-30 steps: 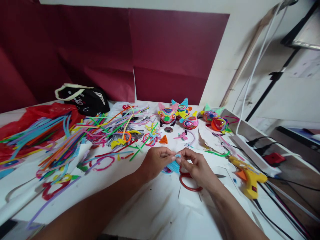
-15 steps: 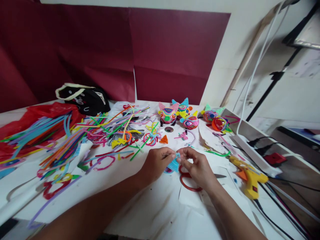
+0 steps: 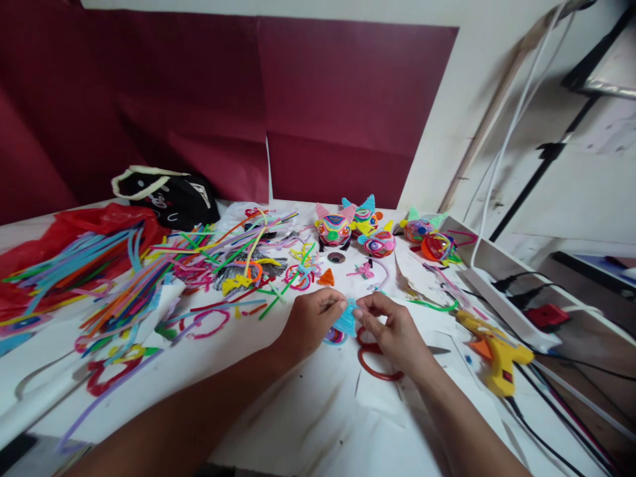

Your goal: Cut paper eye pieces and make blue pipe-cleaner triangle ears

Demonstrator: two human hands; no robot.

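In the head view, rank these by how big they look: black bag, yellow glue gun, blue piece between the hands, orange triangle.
1. Black bag
2. Yellow glue gun
3. Blue piece, edges partly hidden
4. Orange triangle

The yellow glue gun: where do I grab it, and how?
Probably by its handle, coming from the near side. The glue gun lies with its handle pointing roughly toward you, while the orange trigger sits farther away. Mind the cord at the handle's end.
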